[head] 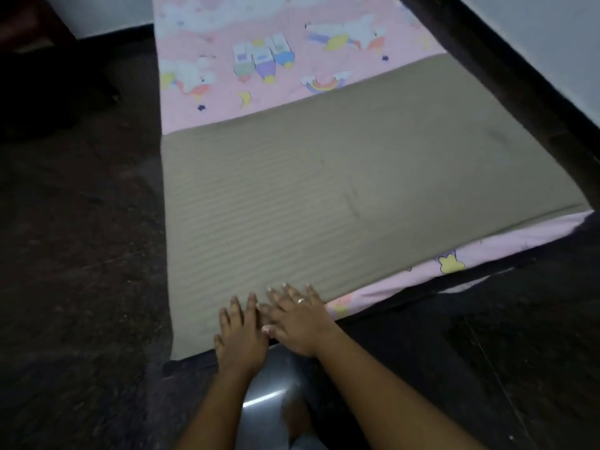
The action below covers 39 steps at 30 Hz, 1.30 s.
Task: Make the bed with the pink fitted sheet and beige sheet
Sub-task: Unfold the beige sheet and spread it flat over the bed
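Observation:
A pink fitted sheet (pixel 276 60) printed with unicorns and rockets covers the mattress. It shows at the far end and along the near right side edge. A beige striped sheet (pixel 324 196) lies flat over the near half of the bed. My left hand (pixel 240 332) and my right hand (pixel 297 319) rest palms down, side by side, on the beige sheet at its near edge. Fingers on both are spread and hold nothing. There is a ring on my right hand.
The dark bed frame (pixel 506 79) runs along the right side next to a white wall (pixel 552 34). Dark floor (pixel 81 254) lies to the left and in front. A dark piece of furniture (pixel 42 86) stands at the far left.

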Each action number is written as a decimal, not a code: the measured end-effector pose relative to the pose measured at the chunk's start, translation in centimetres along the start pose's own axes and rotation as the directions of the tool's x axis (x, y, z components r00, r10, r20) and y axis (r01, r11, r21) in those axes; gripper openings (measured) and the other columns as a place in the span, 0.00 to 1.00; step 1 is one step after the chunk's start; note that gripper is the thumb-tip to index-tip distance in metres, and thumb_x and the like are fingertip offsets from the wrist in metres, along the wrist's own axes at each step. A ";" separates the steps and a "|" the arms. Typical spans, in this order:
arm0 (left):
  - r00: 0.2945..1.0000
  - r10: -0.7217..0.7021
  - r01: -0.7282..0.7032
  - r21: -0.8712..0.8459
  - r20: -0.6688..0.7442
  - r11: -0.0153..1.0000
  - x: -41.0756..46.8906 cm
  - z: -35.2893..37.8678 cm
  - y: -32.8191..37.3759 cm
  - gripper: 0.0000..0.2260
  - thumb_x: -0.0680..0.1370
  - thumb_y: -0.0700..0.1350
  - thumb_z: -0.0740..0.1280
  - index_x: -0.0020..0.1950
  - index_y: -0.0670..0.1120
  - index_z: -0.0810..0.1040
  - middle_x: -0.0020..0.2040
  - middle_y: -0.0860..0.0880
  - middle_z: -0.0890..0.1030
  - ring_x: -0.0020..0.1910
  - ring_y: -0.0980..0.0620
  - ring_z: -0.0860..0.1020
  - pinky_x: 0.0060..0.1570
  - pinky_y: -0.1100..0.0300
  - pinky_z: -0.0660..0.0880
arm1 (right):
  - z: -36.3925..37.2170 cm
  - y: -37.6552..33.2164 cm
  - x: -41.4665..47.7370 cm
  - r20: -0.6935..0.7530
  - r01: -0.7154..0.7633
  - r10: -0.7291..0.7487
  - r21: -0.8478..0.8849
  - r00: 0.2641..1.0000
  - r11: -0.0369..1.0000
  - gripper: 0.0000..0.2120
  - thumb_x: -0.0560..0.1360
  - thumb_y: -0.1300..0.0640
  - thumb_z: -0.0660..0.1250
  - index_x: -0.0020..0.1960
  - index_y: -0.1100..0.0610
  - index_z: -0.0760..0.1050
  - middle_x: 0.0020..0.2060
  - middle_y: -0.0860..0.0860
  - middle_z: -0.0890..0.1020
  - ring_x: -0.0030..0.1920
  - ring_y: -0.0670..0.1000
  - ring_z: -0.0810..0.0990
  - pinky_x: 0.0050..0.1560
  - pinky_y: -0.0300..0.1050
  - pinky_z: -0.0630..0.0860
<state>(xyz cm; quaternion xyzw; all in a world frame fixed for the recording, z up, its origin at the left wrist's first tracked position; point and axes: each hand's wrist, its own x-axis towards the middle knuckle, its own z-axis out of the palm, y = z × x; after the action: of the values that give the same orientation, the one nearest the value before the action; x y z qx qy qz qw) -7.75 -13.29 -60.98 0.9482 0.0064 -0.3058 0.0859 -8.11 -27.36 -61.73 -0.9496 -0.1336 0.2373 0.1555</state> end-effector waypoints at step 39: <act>0.935 0.154 -0.138 0.070 -0.318 0.988 -6.7 -36.2 -22.2 0.35 0.79 0.56 0.60 0.76 0.60 0.39 0.77 0.50 0.35 0.76 0.46 0.36 0.72 0.39 0.43 | -27.8 -28.4 7.5 -0.201 -0.351 0.393 0.214 0.897 0.912 0.29 0.81 0.39 0.47 0.77 0.41 0.39 0.78 0.46 0.45 0.77 0.54 0.43 0.72 0.65 0.46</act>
<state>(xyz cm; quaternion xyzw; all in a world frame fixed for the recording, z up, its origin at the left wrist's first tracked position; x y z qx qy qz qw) 6.33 14.86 -31.70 0.9850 -0.0572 -0.1394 0.0839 6.91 -5.30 -31.27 -0.9621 0.0917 0.1568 0.2035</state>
